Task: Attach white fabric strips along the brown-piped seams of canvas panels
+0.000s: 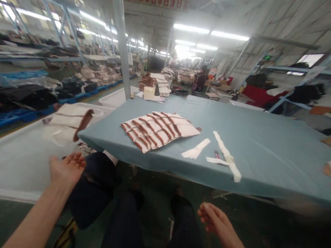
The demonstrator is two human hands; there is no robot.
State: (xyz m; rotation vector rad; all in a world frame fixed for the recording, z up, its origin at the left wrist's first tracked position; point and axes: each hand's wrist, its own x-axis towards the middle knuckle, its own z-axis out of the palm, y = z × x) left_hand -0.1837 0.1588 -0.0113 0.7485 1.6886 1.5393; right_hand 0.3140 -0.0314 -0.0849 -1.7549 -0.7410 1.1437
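The left hand point(68, 168) is open, palm up with fingers slightly bent, and has hold of nothing; it is over the white bin point(22, 168) on the left. The right hand point(213, 218) is loosely curled at the near edge; whether it grips anything small cannot be told. Beyond the left hand, a blurred cream bundle point(67, 119) with a brown edge lies in the bin. On the near left half of the counter point(271, 148), a fanned row of cream pieces point(157, 131) overlaps, brown edges showing as ridges. The counter wears a smooth blue-green cover. Pale strips point(196, 150) and a small dark pink item point(217, 154) lie to the right of the row. A stack point(161, 81) stands at the far left corner, near a grey pole point(121, 44); a person point(201, 77) is farther off, under bright tube lights point(191, 29). There is one bundle, one row, one pink item and at least three strips; the overlapping pieces cannot be counted exactly.
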